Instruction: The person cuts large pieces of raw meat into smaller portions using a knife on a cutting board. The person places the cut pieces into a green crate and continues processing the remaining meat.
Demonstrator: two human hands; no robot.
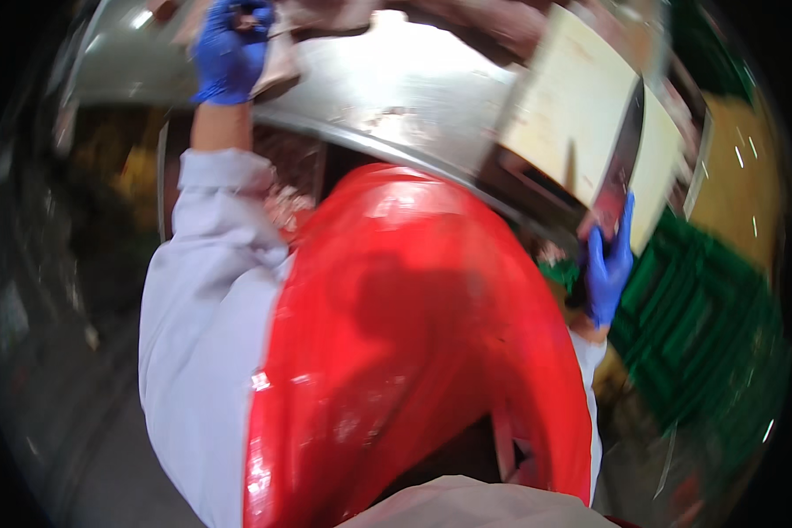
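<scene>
My left hand (229, 57), in a blue glove, reaches to the far left of a metal table. Its fingers are curled round a pale piece of meat (278, 63) at the table's edge. On the right, my right hand (609, 273), also blue-gloved, lies at the near end of a dark strip (623, 145) between two white panels (581, 97). Thumb and finger are spread there, next to a blurred reddish patch that I cannot make out.
Along the back of the metal table (396, 97) lie more pieces of meat (493, 25). Under its front left edge a bin (295, 172) holds pinkish scraps. Green ribbed crates (700, 317) stand at the right. My red apron (414, 326) fills the middle.
</scene>
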